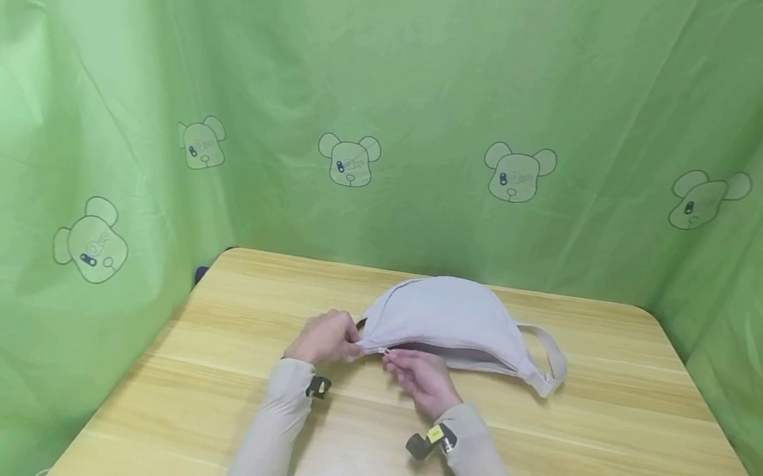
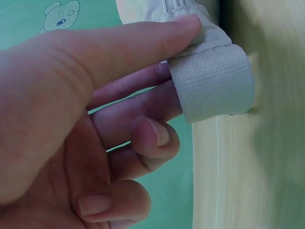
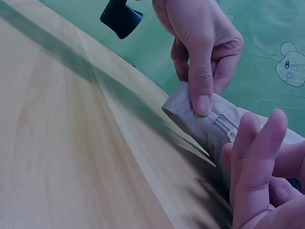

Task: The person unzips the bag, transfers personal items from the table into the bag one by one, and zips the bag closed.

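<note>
A pale grey waist bag (image 1: pixel 447 312) lies on the table, its long front zipper parted along most of its length. My left hand (image 1: pixel 326 337) pinches the bag's left end, thumb on top, beside the strap webbing (image 2: pixel 214 83). At the left end of the opening, my right hand (image 1: pixel 423 380) pinches the zipper pull (image 1: pixel 386 351). In the right wrist view, closed zipper teeth (image 3: pixel 224 125) show between the two hands, and some right fingers (image 3: pixel 259 162) stretch away from the bag. The pull itself is hidden there by the fingers.
The wooden table (image 1: pixel 576 449) reaches back to a green curtain (image 1: pixel 435 79) printed with bear heads, which also hangs at both sides. The bag's strap (image 1: pixel 549 347) loops out at its right end. A dark camera mount (image 1: pixel 421 445) sits on the right wrist.
</note>
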Demonstrator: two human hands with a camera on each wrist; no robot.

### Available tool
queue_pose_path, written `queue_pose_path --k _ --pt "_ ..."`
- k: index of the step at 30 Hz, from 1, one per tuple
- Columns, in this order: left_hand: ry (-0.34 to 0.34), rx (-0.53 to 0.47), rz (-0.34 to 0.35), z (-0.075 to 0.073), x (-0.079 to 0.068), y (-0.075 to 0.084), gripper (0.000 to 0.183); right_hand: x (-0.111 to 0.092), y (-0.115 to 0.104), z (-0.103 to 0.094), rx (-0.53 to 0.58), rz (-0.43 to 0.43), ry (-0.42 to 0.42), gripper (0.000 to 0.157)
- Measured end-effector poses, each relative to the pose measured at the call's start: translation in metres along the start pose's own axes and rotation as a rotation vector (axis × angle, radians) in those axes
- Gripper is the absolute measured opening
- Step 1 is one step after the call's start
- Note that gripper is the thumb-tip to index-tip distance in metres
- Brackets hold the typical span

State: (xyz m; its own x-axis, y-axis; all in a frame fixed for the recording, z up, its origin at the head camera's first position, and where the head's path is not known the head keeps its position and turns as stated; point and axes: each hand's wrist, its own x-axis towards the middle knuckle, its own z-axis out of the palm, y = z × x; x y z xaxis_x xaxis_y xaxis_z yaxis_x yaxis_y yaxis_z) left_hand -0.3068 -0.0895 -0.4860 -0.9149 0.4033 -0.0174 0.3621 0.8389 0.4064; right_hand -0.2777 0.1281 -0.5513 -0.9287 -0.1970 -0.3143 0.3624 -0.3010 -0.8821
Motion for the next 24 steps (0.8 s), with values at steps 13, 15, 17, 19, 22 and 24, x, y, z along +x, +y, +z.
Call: queue_pose_path --k 13,15,17,19,22,24 --pt "-0.008 -0.012 -0.003 0.0001 -0.0006 -0.0007 0.013 0.0008 -0.0015 -0.0045 -0.012 0.001 0.019 0.026" --pt "-0.008 -0.015 -0.009 -0.0002 -0.0006 -0.0013 0.013 0.0007 -0.0026 -0.0053 -0.013 -0.003 0.018 0.025" --pt "-0.009 -0.022 -0.015 -0.0007 -0.0009 -0.0016 0.013 0.0003 -0.0036 -0.0052 -0.014 -0.006 0.015 0.025" --pt "-0.011 -0.028 -0.017 -0.0011 -0.0012 -0.0017 0.013 -0.0002 -0.0043 -0.0049 -0.012 -0.007 0.016 0.026" --pt "-0.017 -0.039 -0.015 -0.0009 -0.0019 -0.0014 0.013 0.0001 -0.0038 -0.006 -0.019 -0.002 0.028 0.026" --pt "-0.017 -0.041 -0.01 -0.0001 -0.0021 -0.0017 0.012 0.0001 -0.0033 -0.0077 -0.023 0.003 0.043 0.026"
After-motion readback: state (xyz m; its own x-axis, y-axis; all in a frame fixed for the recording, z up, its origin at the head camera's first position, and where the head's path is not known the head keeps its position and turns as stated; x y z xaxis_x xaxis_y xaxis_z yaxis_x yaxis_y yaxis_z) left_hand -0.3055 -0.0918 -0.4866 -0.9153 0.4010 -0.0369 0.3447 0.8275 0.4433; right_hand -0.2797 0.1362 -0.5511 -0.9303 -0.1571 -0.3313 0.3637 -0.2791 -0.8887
